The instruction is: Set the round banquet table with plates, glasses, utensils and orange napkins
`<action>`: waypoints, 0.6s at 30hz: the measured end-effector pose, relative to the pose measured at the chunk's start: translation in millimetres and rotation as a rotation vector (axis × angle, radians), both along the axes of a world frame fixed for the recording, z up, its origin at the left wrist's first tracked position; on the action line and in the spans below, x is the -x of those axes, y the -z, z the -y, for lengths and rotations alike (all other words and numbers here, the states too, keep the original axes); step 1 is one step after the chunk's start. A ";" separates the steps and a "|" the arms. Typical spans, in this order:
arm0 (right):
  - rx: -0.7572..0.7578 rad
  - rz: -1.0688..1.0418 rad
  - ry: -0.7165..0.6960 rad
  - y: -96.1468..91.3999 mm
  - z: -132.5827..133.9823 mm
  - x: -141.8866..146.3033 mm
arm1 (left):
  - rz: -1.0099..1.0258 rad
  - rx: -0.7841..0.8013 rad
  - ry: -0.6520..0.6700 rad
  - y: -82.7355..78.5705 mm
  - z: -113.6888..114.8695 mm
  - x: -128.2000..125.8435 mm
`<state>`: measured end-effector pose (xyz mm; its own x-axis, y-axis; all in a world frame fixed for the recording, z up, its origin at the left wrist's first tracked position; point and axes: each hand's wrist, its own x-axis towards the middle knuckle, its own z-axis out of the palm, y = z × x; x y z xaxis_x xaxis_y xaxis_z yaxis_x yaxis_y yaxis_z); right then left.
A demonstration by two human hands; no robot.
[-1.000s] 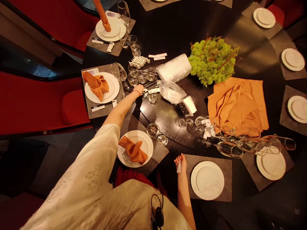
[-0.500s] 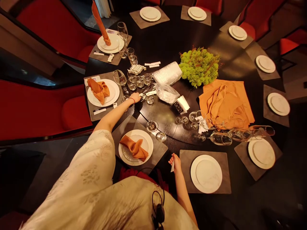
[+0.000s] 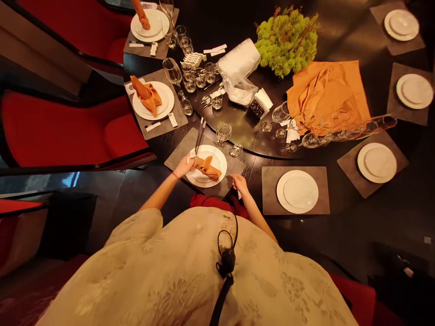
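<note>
Over the grey place mat (image 3: 180, 156), my left hand (image 3: 183, 166) is closed on dark chopsticks (image 3: 200, 136), held upright above the white plate (image 3: 222, 158). My right hand (image 3: 239, 183) pinches a small white paper slip (image 3: 239, 195). A low, firm grip would keep the chopsticks steady and clear of the orange napkin (image 3: 207, 168).

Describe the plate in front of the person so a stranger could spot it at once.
From the green floral arrangement on the round black table, come toward the person to the white plate between their left hand and right hand. Unlike the bare plate to its right, it holds a folded orange napkin; the other napkin-topped plate lies further left.
</note>
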<state>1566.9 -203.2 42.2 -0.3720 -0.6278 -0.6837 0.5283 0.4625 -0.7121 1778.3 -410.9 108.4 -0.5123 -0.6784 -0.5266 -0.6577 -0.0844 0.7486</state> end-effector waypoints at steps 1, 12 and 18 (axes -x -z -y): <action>0.050 0.022 -0.047 -7.3 5.2 -9.4 | -0.063 -0.108 -0.004 -1.4 -25.2 -2.0; 0.227 -0.093 0.030 -25.2 -13.2 -24.4 | -0.190 -0.240 0.332 34.2 -167.8 46.4; 0.143 -0.056 -0.094 -29.0 -49.0 -16.2 | -0.059 0.243 0.494 26.7 -163.2 59.6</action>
<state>1583.0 -154.2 71.2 -0.3426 -0.7509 -0.5646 0.4450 0.3996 -0.8014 1718.6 -247.7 81.7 -0.8246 -0.4480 -0.3454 -0.5313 0.4036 0.7449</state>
